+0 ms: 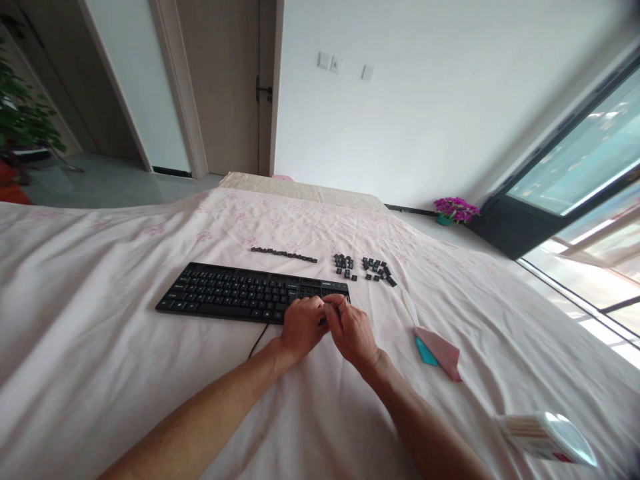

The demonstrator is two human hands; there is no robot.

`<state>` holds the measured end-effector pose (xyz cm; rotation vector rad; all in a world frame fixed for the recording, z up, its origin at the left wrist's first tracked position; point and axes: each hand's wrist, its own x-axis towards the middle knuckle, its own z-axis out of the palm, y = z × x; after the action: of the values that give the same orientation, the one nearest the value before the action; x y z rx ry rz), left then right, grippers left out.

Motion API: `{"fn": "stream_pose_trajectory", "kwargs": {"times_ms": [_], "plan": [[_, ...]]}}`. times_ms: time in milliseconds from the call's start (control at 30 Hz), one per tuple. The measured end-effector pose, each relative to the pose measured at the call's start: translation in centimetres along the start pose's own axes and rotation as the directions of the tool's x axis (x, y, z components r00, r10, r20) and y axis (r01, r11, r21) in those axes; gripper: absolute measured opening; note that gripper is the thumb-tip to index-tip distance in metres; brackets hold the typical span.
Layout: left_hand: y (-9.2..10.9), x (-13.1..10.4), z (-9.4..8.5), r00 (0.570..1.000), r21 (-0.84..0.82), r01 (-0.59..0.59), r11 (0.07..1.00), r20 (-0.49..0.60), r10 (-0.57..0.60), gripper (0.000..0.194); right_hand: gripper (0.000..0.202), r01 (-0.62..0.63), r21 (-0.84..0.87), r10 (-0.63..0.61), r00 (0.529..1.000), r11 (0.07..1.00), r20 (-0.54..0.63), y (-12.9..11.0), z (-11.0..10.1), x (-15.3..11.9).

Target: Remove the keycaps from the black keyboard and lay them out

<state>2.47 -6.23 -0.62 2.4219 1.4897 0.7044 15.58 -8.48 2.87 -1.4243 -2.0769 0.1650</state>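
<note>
A black computer keyboard (235,293) lies on the pale pink floral bedsheet, its right end partly covered by my hands. My left hand (304,325) rests at the lower right part of the keyboard with its fingers curled in. Beside it, my right hand (351,328) has its thumb and fingers pinched together over the number pad area. The fingertips of both hands meet, and whatever they grip is hidden. Behind the keyboard, loose black keycaps form a row (284,253). More keycaps lie in a left cluster (344,264) and a right cluster (379,269).
To the right lie a folded pink and turquoise cloth (443,350) and a clear plastic container (547,437) on its side. The keyboard cable (257,341) runs out on the near side. A potted purple flower (456,210) stands on the floor beyond the bed.
</note>
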Motion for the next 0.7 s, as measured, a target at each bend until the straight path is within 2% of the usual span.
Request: {"fn": "stream_pose_trajectory", "kwargs": {"times_ms": [133,300,467,567,633,700], "plan": [[0.0,-0.1,0.1,0.999,-0.03,-0.031,0.999,-0.016,0.03,0.017,0.029,0.041,0.093,-0.044,0.999,0.995,0.025,1.2,0.1,0.5],[0.0,0.0,-0.1,0.994,-0.009,-0.098,0.995,-0.045,0.098,0.019,0.038,0.18,-0.082,-0.191,0.97,0.98,-0.151,3.0,2.5,0.5],[-0.3,0.2,0.5,0.979,-0.02,-0.172,0.985,-0.114,0.168,0.02,0.031,0.277,-0.068,-0.285,0.938,0.958,-0.198,2.8,2.4,0.6],[-0.5,0.3,1.0,0.985,-0.073,-0.132,0.989,-0.125,0.122,0.021,0.03,0.351,-0.029,-0.35,0.917,0.936,-0.19,2.4,2.2,0.9],[-0.5,0.2,0.9,0.991,-0.11,-0.082,0.991,-0.114,0.069,0.023,0.031,0.339,0.023,-0.327,0.923,0.941,-0.204,2.2,2.2,1.2],[-0.5,0.2,0.7,0.994,-0.155,-0.068,0.986,-0.097,0.053,0.022,0.034,0.275,0.105,-0.24,0.935,0.956,-0.262,2.0,2.1,1.4]]}}
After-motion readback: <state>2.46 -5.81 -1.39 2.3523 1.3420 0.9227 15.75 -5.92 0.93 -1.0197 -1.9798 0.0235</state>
